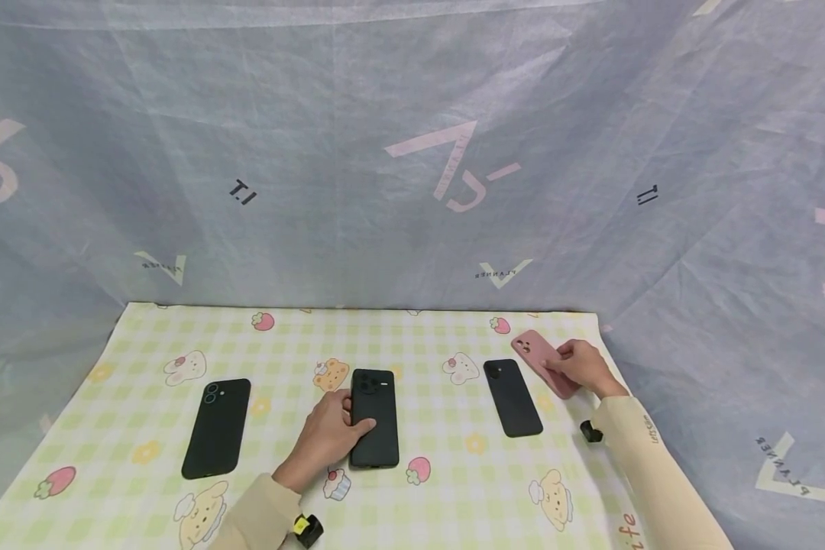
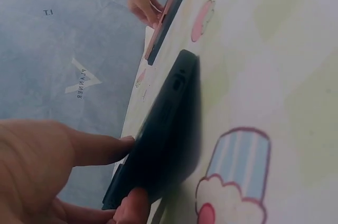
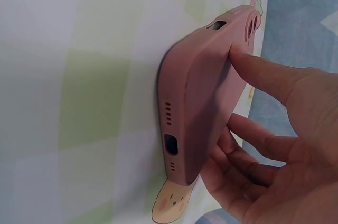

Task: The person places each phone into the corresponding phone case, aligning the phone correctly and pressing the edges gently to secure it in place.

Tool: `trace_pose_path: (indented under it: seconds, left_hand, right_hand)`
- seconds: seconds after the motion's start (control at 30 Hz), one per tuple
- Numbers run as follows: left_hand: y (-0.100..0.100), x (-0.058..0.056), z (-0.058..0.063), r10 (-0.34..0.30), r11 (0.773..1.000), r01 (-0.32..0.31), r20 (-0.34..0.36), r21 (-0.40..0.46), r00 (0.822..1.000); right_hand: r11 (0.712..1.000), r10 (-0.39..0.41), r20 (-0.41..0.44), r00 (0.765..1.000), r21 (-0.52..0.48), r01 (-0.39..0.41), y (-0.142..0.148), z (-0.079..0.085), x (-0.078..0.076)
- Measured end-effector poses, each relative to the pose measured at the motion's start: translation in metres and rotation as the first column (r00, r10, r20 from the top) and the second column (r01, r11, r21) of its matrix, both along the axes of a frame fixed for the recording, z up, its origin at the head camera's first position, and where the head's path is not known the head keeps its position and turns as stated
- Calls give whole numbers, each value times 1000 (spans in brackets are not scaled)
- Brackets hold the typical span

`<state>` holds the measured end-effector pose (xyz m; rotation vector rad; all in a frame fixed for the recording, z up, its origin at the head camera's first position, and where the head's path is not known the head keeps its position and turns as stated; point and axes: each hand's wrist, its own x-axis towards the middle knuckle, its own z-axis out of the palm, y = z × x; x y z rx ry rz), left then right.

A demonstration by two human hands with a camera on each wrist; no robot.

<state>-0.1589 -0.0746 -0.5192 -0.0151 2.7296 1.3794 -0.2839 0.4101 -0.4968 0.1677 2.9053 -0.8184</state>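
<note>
Near the middle of the table, my left hand (image 1: 325, 432) grips a black phone (image 1: 378, 443) by its left side. The thumb lies over the phone's back, and the fingers are at the long edge. In the left wrist view the phone (image 2: 166, 118) shows its end with the port. My right hand (image 1: 580, 367) holds a pink-cased phone (image 1: 532, 350) at the far right, lying slanted with its camera corner away from me. The right wrist view shows the thumb on the back of the pink case (image 3: 182, 76) and the fingers along its far edge.
A slim black phone (image 1: 513, 397) lies just left of the pink one. Another black phone (image 1: 218, 428) with two camera rings lies at the left. The table has a green-checked cartoon cloth (image 1: 447, 493). Grey-blue fabric (image 1: 330, 153) hangs behind and at both sides.
</note>
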Motion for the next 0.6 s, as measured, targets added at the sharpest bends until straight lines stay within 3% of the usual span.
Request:
trace_pose_path:
  seconds: [0.6]
  left_hand:
    - [10, 11, 0, 26, 994, -29, -29, -105, 999]
  right_hand:
    - [999, -35, -17, 999, -26, 35, -1, -3, 0]
